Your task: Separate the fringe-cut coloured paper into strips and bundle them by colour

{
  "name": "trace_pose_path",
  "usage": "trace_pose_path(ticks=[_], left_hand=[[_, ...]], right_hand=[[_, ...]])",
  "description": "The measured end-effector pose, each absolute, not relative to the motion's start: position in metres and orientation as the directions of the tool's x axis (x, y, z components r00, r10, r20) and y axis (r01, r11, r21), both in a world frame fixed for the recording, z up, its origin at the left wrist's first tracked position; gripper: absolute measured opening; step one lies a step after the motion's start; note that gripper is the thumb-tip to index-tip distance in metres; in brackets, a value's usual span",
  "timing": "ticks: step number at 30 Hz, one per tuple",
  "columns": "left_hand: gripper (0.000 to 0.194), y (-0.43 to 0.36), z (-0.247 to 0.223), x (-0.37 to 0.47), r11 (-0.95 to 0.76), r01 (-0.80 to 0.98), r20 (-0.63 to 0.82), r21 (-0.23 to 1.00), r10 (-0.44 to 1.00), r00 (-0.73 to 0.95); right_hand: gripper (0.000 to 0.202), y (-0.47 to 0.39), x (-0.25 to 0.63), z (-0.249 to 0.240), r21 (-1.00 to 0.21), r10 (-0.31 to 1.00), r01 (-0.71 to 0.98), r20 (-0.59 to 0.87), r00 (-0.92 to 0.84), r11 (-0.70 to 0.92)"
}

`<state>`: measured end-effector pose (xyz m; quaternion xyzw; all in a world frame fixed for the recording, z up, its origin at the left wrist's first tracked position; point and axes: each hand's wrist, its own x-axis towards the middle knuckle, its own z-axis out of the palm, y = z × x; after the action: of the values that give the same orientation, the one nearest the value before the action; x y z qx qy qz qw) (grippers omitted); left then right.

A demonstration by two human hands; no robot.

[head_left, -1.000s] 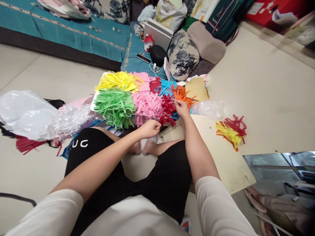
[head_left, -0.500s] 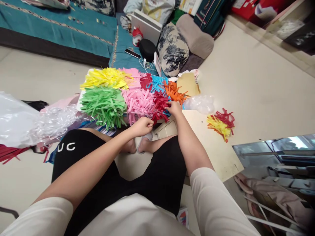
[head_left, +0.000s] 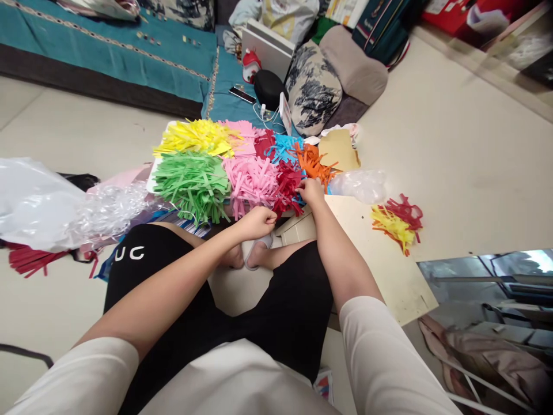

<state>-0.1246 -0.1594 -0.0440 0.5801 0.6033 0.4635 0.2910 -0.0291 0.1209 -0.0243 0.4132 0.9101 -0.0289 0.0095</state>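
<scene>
My left hand is closed in a fist just below the fringed paper bundles. Whatever its fingers hold, if anything, is hidden. My right hand has bent fingers pinched at the right edge of a dark red paper tassel. Left of that tassel lies a pink paper tassel, then a green one. Behind them are a yellow tassel, a blue one and an orange one, close above my right hand.
A pale board lies to the right, with a red and yellow tassel beyond its edge. Clear plastic sits near the orange strips. Silvery strands and a plastic bag are at the left. Behind is a teal-covered sofa.
The whole view has shifted slightly, so everything appears a little farther right. Both hands keep nearly the same pose by the red and pink tassels.
</scene>
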Motion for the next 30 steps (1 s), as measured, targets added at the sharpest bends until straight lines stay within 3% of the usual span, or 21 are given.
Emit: trace_pose_path(ticks=[10,17,22,25,30], left_hand=[[0.040,-0.158,-0.048,-0.125,-0.103,0.424,0.187,0.900,0.969,-0.161],[0.040,-0.158,-0.048,-0.125,-0.081,0.426,0.165,0.901,0.972,-0.165],[0.041,-0.159,-0.046,-0.123,-0.078,0.432,0.162,0.899,0.974,-0.161],[0.041,-0.159,-0.045,-0.124,-0.071,0.434,0.157,0.898,0.974,-0.165],[0.039,-0.159,-0.045,-0.126,-0.077,0.427,0.165,0.901,0.971,-0.173]], right_hand=[[0.032,0.126,-0.026,-0.026,-0.072,0.732,0.731,-0.012,-0.681,0.678],[0.030,0.120,-0.033,-0.027,-0.156,0.692,0.674,0.138,-0.709,0.722],[0.017,0.111,-0.044,-0.038,-0.157,0.709,0.692,0.129,-0.693,0.704],[0.023,0.114,-0.051,-0.043,-0.251,0.755,0.712,0.219,-0.618,0.656],[0.045,0.142,-0.053,-0.042,-0.546,0.844,0.650,0.415,-0.339,0.529]])
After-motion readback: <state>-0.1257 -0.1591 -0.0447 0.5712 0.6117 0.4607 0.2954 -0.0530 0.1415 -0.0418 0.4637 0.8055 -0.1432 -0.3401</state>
